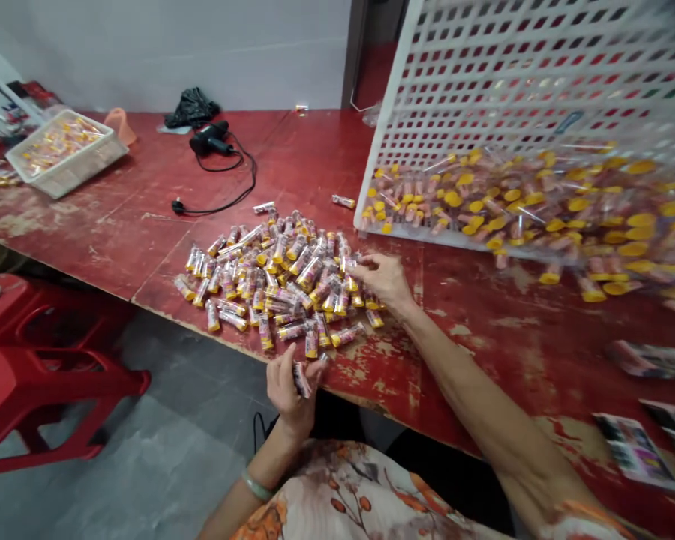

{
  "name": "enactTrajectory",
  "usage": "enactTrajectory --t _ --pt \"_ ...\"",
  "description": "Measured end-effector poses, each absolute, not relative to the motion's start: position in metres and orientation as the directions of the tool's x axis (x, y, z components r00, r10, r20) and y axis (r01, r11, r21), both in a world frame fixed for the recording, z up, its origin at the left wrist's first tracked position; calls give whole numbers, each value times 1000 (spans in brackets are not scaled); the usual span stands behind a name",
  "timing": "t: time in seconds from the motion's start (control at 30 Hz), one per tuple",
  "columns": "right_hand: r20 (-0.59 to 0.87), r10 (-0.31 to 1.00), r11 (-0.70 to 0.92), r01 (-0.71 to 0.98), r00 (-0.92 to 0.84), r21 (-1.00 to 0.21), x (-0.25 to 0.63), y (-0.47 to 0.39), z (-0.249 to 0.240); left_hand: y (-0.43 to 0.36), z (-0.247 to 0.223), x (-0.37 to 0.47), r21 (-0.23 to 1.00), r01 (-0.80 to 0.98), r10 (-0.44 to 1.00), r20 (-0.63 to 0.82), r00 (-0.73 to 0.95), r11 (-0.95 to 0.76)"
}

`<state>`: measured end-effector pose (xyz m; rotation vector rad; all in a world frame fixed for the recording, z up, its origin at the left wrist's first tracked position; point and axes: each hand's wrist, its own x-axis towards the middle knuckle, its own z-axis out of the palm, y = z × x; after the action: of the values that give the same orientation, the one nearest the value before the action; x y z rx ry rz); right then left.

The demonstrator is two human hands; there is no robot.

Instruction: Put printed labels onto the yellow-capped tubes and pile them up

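Observation:
A large heap of small clear tubes with yellow ends and printed labels (281, 270) lies on the red table near its front edge. My left hand (291, 386), just off that edge, is closed around one small labelled tube (302, 379). At the heap's right side is my right hand (385, 281), its fingers bent together and their tips against the tubes there. Whether a tube is pinched between them cannot be made out.
A white perforated crate (391, 142) lies tipped at the right, with many yellow-ended tubes (506, 199) spilling from it. Printed cards (635, 450) lie at the right. Farther left are a black corded tool (211, 139), a black bag (191, 107), a white bin (73, 169) and red stools (50, 375).

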<state>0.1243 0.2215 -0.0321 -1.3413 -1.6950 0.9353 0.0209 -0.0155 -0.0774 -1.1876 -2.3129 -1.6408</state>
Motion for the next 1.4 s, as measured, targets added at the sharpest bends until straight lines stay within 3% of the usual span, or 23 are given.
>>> enactTrajectory --t 0.07,0.17,0.27,0.37,0.5,0.67,1.1,1.4 --pt "282 944 331 483 -173 -811 126 215 -43 -13 -87 16 726 676 465 558 -688 128" --pt "543 782 601 600 -306 -528 137 192 -61 -6 -90 12 679 720 414 620 -667 143" --pt "558 685 694 654 -469 -302 141 169 -74 4 -84 9 642 709 466 552 -691 292" --pt "504 665 710 675 -551 -200 131 162 -77 16 -76 4 583 693 561 431 -706 424" --pt "485 665 716 668 -567 -201 116 171 -74 32 -69 -3 513 678 626 306 -718 527" --pt "495 663 717 667 -561 -204 99 189 -74 46 -68 -13 473 693 671 251 -697 543" --pt "453 669 727 647 -589 -230 49 234 -75 83 -66 -36 520 621 598 239 -765 587" --pt "473 625 769 596 -621 -233 76 248 -60 57 -60 -36 591 657 668 251 -701 467"
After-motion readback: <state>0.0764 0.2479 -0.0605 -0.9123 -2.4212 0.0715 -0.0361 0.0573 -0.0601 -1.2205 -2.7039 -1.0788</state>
